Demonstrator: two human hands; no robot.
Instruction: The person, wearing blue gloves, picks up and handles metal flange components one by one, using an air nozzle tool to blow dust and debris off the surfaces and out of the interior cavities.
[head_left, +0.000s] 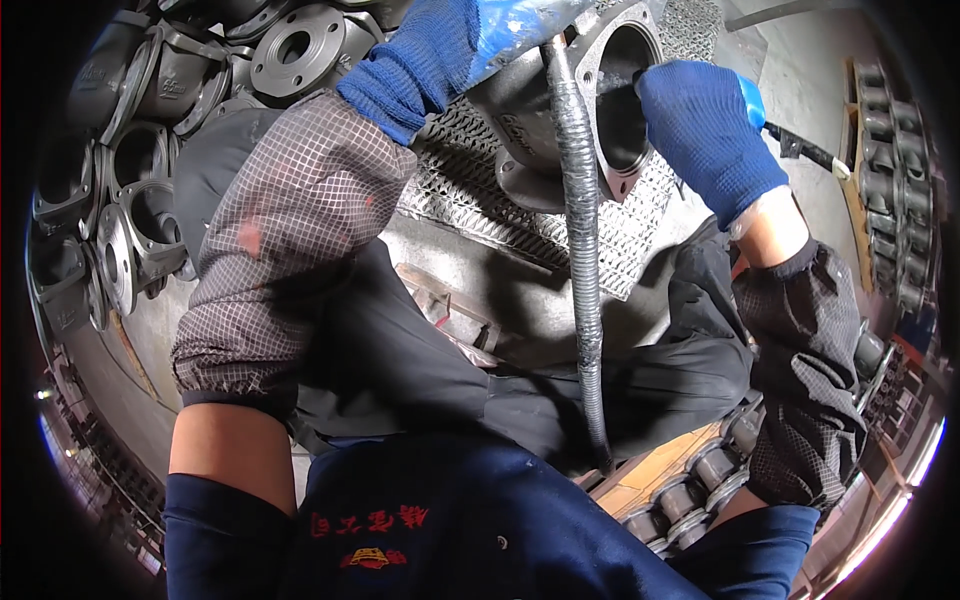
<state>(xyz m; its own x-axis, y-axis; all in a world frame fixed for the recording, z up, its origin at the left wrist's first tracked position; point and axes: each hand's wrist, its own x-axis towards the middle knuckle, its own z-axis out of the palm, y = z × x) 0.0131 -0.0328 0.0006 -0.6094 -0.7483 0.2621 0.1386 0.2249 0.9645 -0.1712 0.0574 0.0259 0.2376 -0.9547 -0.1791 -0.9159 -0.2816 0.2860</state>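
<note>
A dark grey cast-metal valve body (520, 135) with flanges lies on a perforated metal mat (480, 215) in front of me. My left hand (505, 35), in a blue knit glove with a lighter coated palm, is over its far left side. The upper edge cuts off those fingers. Close by that hand, a ribbed silver flexible hose (580, 230) ends, running down across my lap. My right hand (700, 130), gloved alike, is closed at the open bore of the right flange. A black rod or cable (800, 148) shows behind it; what the fingers hold is hidden.
Similar flanged castings (150, 190) are piled at the left, with one round flange (295, 50) at the far left. Rows of smaller metal parts (895, 180) stand at the right, and more (690, 500) sit beside a wooden board (650, 475) near my right leg.
</note>
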